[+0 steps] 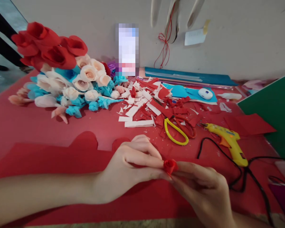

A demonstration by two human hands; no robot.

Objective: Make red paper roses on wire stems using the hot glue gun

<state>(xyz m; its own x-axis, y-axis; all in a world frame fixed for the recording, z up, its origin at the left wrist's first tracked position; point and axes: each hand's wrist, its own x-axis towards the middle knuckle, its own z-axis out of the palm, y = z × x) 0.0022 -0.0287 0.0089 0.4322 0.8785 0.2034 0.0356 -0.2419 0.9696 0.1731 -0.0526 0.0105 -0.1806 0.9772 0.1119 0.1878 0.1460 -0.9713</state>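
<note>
A small rolled red paper rose (170, 166) is pinched between both hands above the front of the red table. My left hand (135, 161) grips its left side with thumb and forefinger. From the right, the fingertips of my right hand (204, 183) press on the same rose, its other fingers curled. Underneath lies a wide sheet of red paper (61, 193) with rounded lobes along its far edge. Beyond the hands rest scissors (177, 131) with one yellow and one red handle loop. A yellow glue gun (228, 139) lies to the right, its black cord looping near my right hand.
Red and white paper scraps (142, 106) are heaped mid-table. At the left stands a pile of paper flowers (87, 76) in red, white, blue and peach. A green board (273, 110) leans at the right; a blurred upright screen (127, 50) stands against the wall.
</note>
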